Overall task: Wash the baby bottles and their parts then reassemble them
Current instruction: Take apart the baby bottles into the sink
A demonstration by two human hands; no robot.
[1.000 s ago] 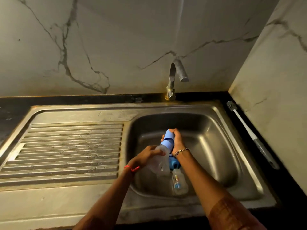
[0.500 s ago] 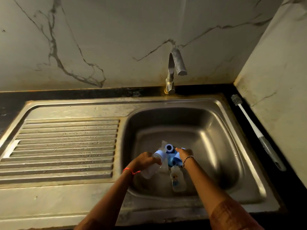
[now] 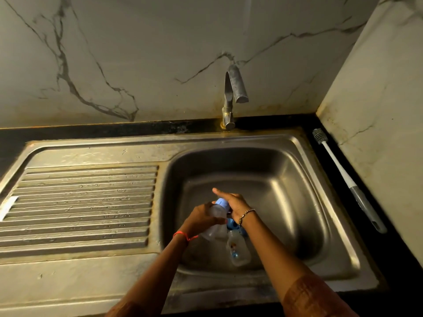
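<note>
Down in the steel sink (image 3: 297, 179), over the near-left part of the basin, both hands meet on a clear baby bottle (image 3: 211, 227), held tilted with its blue collar (image 3: 221, 203) pointing up and away. The left hand (image 3: 201, 217) curls its fingers round the bottle's body. The right hand (image 3: 237, 205) closes over the blue collar with the forefinger stuck out straight toward the back of the basin — its other fingers are hidden behind the hand, so I cannot tell how they lie. Under the wrists sit some blue parts (image 3: 231, 225), half covered by the right hand, and a second clear bottle (image 3: 238, 250) lies on its side on the basin floor. The tap (image 3: 233, 94) stands at the back rim, its spout well above the hands. A ribbed drainboard (image 3: 80, 207) fills the left side, and a long-handled bottle brush (image 3: 343, 172) lies on the black counter (image 3: 400, 248) — right of the sink, along the marble wall.
</note>
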